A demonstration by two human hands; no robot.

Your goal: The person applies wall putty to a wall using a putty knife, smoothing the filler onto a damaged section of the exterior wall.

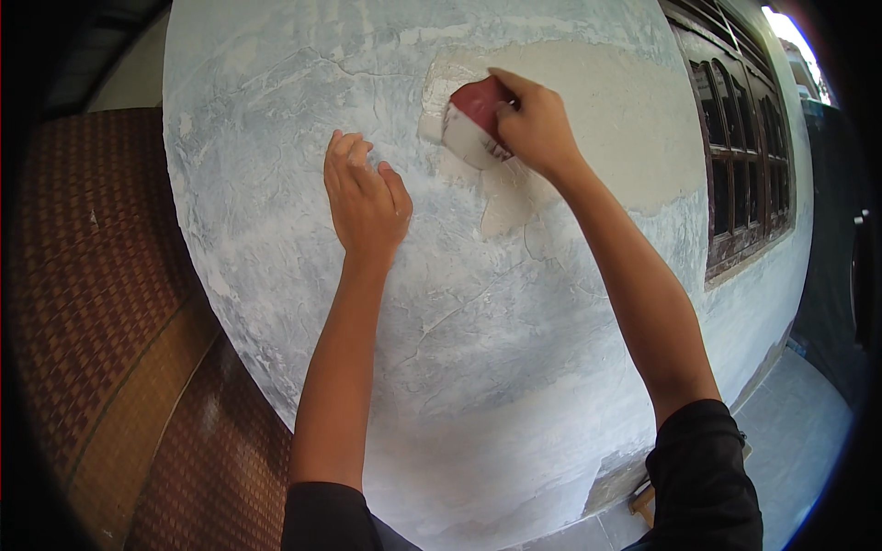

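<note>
Scraping old paint: the right hand (pixel 537 124) pinches a red-handled scraper (pixel 473 124) in its grip, blade flat on the wall (pixel 478 349) just below-left. Left hand (pixel 366 197) rests spread, holding nothing. Next likely calls for pushing under the flaking edge (pixel 432 101).

A cracked, pale plastered wall (pixel 478 367) bears a bare beige scraped patch (pixel 625 119).

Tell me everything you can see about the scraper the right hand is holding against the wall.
The scraper has a red handle and a broad, pale blade smeared with whitish dust or filler. The right hand grips the handle from the right, fingers wrapped over its top. The blade lies tilted against the wall, at the edge where grey-white coating meets a bare beige patch. Its material cannot be told. The left hand rests apart from it.
</note>
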